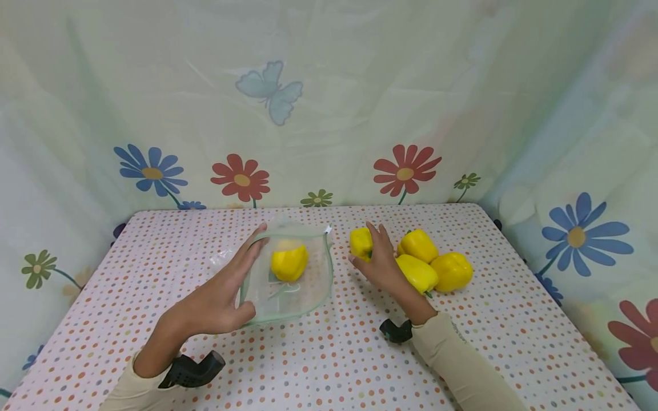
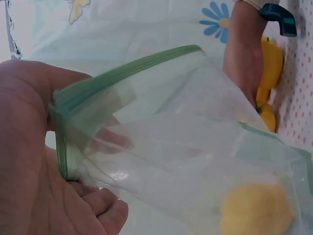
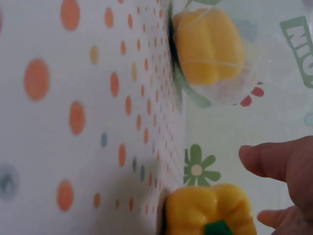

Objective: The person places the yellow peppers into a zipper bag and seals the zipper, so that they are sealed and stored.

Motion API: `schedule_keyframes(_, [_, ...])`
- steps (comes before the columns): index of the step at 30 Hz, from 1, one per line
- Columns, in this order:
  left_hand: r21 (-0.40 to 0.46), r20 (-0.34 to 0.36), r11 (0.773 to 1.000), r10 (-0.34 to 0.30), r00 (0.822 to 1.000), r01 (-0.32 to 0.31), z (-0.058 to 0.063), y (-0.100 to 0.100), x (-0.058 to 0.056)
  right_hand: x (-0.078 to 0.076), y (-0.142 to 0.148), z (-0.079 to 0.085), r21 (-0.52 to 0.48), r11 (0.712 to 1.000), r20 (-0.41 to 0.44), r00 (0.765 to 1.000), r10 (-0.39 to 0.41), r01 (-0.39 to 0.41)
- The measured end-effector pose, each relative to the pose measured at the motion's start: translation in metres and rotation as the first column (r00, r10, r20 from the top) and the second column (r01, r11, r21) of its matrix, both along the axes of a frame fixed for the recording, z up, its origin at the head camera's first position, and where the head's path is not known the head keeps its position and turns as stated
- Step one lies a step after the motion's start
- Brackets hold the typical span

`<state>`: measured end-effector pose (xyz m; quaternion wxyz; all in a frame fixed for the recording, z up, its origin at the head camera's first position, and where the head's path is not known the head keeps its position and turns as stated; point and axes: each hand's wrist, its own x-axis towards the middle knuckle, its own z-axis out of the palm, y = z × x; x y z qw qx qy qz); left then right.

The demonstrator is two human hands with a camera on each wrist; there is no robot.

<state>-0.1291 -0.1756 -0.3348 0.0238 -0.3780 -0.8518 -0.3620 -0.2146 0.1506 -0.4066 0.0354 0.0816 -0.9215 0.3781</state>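
Note:
My left hand point(image 1: 218, 302) holds a clear zip bag point(image 1: 316, 285) with a green edge by its left side. In the left wrist view, the bag's mouth point(image 2: 132, 68) gapes between thumb and fingers. Inside the bag sits one yellow bell pepper point(image 1: 289, 264). To the right, my right hand point(image 1: 381, 262) reaches over another yellow bell pepper point(image 1: 360, 242), partly hidden by its fingers. The right wrist view shows that pepper point(image 3: 188, 208) standing on the table, with the thumb point(image 3: 264, 159) spread and a gap between them.
Beside the right hand lie three more yellow bell peppers, one behind point(image 1: 417, 245), one in front point(image 1: 417, 273) and one to the right point(image 1: 452, 271). They rest on a dotted tablecloth point(image 1: 329, 365). A flower-printed curtain point(image 1: 329, 131) closes off the table's back and sides.

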Motion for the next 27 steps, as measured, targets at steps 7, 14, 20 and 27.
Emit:
schedule_keyframes(7, [-0.012,0.028,1.000,-0.003,1.000,0.003,0.0003,0.0005,-0.0009,-0.0032,0.0004,-0.0064,0.010,1.000,-0.032,0.999,-0.007,0.007])
schedule_keyframes(14, [-0.038,0.033,0.999,-0.016,0.999,0.017,0.0026,-0.0007,0.0024,-0.0060,-0.0021,-0.0098,0.020,1.000,-0.044,0.999,0.012,-0.011])
schedule_keyframes(20, [-0.042,0.026,0.998,-0.035,0.999,0.036,0.0048,-0.0004,0.0034,-0.0062,-0.0034,-0.0097,0.077,0.997,-0.040,0.999,-0.015,0.018])
schedule_keyframes(27, [-0.035,0.017,0.999,-0.037,0.999,0.037,0.0047,0.0012,0.0024,-0.0048,-0.0019,-0.0036,0.086,0.995,-0.035,0.999,-0.037,0.040])
